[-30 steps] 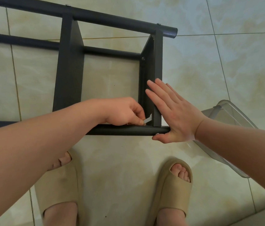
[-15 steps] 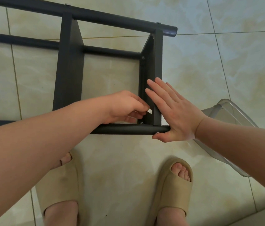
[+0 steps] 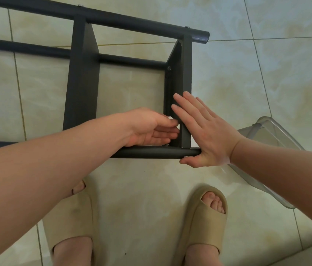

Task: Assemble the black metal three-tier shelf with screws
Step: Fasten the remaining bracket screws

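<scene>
The black metal shelf [image 3: 82,83] lies on its side on the tiled floor, tubes running left to right. My right hand [image 3: 206,135] presses flat with straight fingers against the outer face of the end panel [image 3: 186,73], thumb under the end of the near tube [image 3: 147,152]. My left hand [image 3: 151,127] reaches inside the frame to the panel's near corner and pinches a small silver wrench [image 3: 178,127], mostly hidden by its fingers. A screw [image 3: 167,144] sits at that corner just above the near tube. Another screw [image 3: 169,68] shows at the panel's far corner.
A clear plastic box [image 3: 266,131] lies tilted on the floor right of the shelf, partly under my right forearm. My feet in beige sandals [image 3: 205,217] stand just in front of the near tube. Pale floor tiles surround the frame.
My left hand has rolled from knuckles-up at the near tube to palm-up, higher against the panel's inner corner, turning the wrench. The right hand and the shelf have stayed put.
</scene>
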The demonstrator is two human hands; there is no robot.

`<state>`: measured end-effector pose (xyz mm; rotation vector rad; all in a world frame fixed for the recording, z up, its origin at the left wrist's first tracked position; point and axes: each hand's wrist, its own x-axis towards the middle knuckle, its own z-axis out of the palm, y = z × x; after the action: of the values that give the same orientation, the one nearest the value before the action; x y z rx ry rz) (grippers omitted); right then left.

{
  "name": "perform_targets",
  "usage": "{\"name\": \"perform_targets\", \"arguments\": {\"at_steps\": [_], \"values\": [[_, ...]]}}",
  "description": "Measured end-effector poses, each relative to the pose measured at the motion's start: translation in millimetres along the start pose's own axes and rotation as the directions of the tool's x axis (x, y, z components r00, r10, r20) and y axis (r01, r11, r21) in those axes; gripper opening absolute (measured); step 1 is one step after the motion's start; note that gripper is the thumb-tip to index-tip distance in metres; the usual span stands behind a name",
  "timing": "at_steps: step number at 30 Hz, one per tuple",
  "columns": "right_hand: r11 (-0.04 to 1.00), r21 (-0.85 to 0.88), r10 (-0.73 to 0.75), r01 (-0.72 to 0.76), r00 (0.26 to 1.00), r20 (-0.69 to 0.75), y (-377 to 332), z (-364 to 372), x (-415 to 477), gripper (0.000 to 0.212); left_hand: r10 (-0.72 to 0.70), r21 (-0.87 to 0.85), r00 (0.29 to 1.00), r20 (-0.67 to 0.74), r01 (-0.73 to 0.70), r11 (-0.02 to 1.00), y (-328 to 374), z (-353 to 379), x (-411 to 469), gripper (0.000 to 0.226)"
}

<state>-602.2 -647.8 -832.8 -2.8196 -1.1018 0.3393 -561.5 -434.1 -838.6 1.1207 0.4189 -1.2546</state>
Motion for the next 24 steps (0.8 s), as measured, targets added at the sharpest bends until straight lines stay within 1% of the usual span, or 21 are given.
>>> {"name": "perform_targets", "arguments": {"at_steps": [6, 11, 19, 24], "values": [[1.000, 0.007, -0.001, 0.001, 1.000, -0.003, -1.0, 0.8, 0.1, 0.115, 0.092, 0.104, 0.993, -0.078, -0.084, 0.991, -2.2, 0.4, 5.6, 0.013], [1.000, 0.004, 0.001, -0.001, 1.000, 0.003, -0.9, 1.2, 0.2, 0.116, 0.132, 0.100, 0.987, -0.093, -0.122, 0.987, -1.5, 0.9, 5.8, 0.010], [1.000, 0.003, 0.002, -0.002, 1.000, -0.001, -1.0, 0.2, 0.1, 0.115, 0.119, 0.171, 0.991, -0.054, -0.108, 0.979, -2.8, 0.8, 5.4, 0.016], [1.000, 0.005, 0.003, -0.003, 1.000, 0.000, -0.8, -0.1, 0.0, 0.115, 0.115, 0.177, 0.993, -0.040, -0.107, 0.978, -1.5, 2.3, 3.6, 0.005]]}}
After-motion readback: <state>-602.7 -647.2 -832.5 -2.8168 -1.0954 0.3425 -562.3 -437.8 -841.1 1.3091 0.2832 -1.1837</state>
